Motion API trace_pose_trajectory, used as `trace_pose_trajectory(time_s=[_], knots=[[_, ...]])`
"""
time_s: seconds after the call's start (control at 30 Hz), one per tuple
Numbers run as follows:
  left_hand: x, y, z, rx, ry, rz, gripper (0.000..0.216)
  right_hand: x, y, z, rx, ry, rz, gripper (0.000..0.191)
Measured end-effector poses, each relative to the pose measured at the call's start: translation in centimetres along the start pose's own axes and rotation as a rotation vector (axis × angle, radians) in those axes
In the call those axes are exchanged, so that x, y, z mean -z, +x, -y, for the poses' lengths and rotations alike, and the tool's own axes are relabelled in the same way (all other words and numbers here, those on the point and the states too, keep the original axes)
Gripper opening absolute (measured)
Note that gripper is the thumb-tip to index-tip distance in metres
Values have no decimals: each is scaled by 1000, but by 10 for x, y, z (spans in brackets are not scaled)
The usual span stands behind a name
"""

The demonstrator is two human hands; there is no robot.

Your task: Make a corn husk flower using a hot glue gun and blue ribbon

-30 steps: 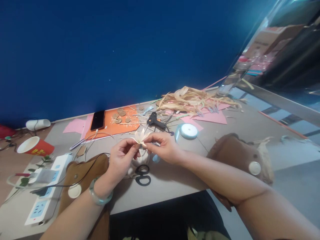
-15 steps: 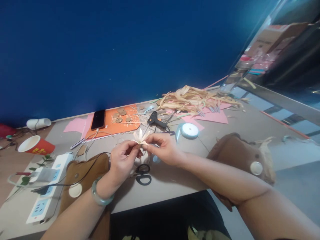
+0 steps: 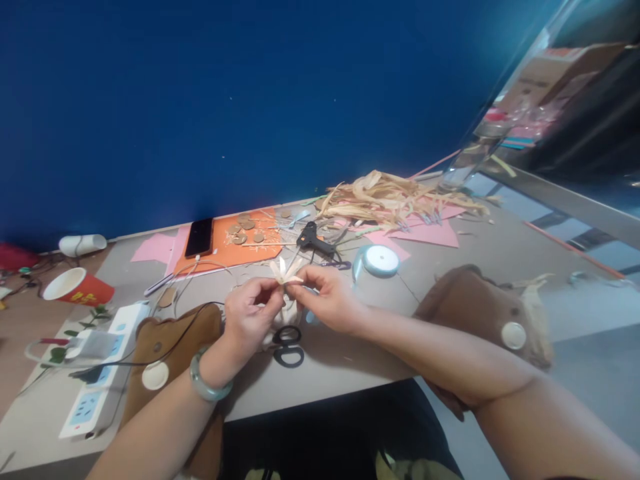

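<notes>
Between my fingertips is a small pale flower with several narrow petals, apparently of dried husk. My left hand pinches its base from the left, thumb against forefinger. From the other side my right hand closes thumb and fingers on the same base and a petal. Black-handled scissors lie just below the hands, their blades hidden. Some pale material shows under the fingers, too covered to name. Beyond the hands lies a black glue gun, with a roll of light blue ribbon to its right.
A heap of dried husks lies at the back on pink paper. At back left, an orange sheet carries a phone and round wooden slices. On the left stand a tilted red paper cup and a power strip.
Both hands keep hold of the flower, with the fingers shifted slightly at its base. The whole view has moved a little, so things on the left appear farther right.
</notes>
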State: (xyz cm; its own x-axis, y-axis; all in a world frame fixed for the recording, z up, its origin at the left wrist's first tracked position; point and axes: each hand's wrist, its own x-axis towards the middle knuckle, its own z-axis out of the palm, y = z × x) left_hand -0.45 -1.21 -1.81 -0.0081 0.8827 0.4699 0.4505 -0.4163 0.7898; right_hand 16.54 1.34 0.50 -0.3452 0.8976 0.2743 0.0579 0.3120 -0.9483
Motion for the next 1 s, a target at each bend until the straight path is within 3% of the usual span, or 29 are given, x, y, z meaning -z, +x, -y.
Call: trace_pose_trajectory(time_s=[0.27, 0.47, 0.8, 1.0], knots=[[-1, 1, -2, 34, -31, -24, 10, -1, -2, -1, 68, -30, -6, 20], [-4, 4, -11, 193, -183, -33, 12, -1, 0, -8, 99, -69, -20, 15], [0, 8, -15, 235, -265, -18, 12, -2, 1, -8, -43, 54, -6, 16], [2, 10, -20, 342, -366, 41, 14, -1, 1, -9, 9, 18, -36, 10]])
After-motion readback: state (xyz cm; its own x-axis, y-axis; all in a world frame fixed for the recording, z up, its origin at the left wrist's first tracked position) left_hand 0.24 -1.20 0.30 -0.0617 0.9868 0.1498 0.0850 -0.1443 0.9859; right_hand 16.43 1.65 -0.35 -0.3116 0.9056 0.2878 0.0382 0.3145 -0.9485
